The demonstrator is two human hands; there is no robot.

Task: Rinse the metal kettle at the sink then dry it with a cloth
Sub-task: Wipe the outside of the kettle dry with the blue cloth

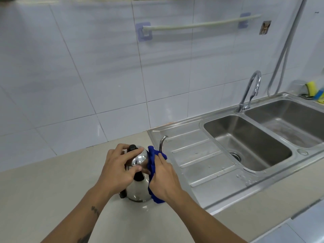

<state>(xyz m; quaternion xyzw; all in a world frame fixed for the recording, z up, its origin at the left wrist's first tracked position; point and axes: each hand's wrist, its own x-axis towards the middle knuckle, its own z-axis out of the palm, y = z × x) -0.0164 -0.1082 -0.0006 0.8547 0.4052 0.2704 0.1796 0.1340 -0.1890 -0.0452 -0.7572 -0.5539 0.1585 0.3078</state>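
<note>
Steel kettle (138,188) stands on the tabletop (52,199); left hand (117,170) grips its lid, right hand (164,179) presses a blue cloth (152,160) against it

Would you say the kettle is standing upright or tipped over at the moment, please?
Upright: the kettle stands on its base on the counter, lid knob on top, spout pointing up, steadied by the left hand.

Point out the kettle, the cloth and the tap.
kettle (138,192): head view, shiny lower body.
cloth (152,159): head view, blue fold beside the lid.
tap (249,90): head view, curved neck.
</note>
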